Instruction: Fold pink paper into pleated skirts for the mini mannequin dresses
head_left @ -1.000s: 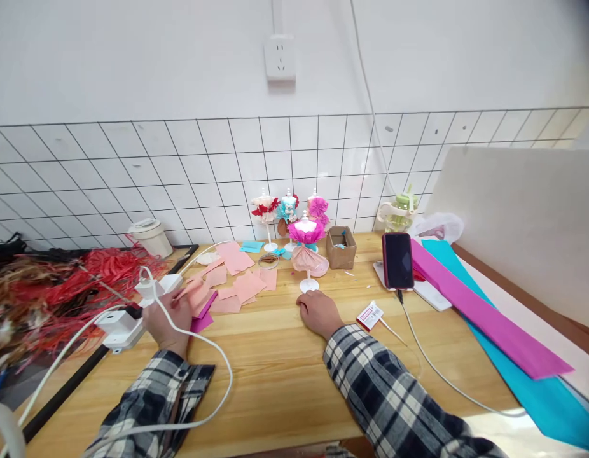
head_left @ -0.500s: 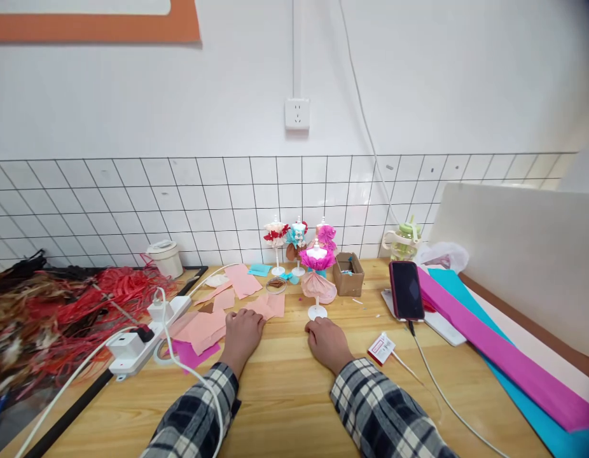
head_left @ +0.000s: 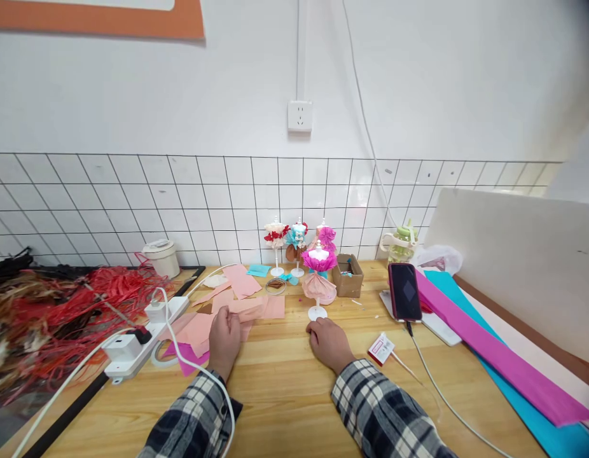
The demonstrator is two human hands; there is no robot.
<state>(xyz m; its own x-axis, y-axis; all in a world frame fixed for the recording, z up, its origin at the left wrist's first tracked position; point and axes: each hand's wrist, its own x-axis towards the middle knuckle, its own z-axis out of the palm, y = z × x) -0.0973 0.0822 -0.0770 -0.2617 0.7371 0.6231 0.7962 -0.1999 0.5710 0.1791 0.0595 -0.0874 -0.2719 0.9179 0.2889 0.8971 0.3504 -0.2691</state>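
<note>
My left hand (head_left: pixel 225 340) is closed on a piece of peach crepe paper (head_left: pixel 249 310), pinched between thumb and fingers. It is just above a loose pile of peach paper pieces (head_left: pixel 199 329). My right hand (head_left: pixel 329 345) rests on the table with its fingers curled under, and nothing sticks out of them. Just beyond it stands a small white dress-form stand (head_left: pixel 317 312), dressed in a magenta paper top (head_left: pixel 319 259) and a peach paper skirt (head_left: pixel 318 286). Behind it, several more little dress forms (head_left: pixel 277 238) wear paper clothes.
A power strip (head_left: pixel 146 343) with cables lies left, beside red and brown strands (head_left: pixel 108 292). A small cardboard box (head_left: pixel 348 284) stands right of the dress forms. Further right are a phone (head_left: pixel 405 292), a red-and-white box (head_left: pixel 381 348) and long magenta paper (head_left: pixel 495 346).
My left hand has drawn back to the left, turned on its side and lifted a peach crepe paper piece off the pile. My right hand has stayed in place.
</note>
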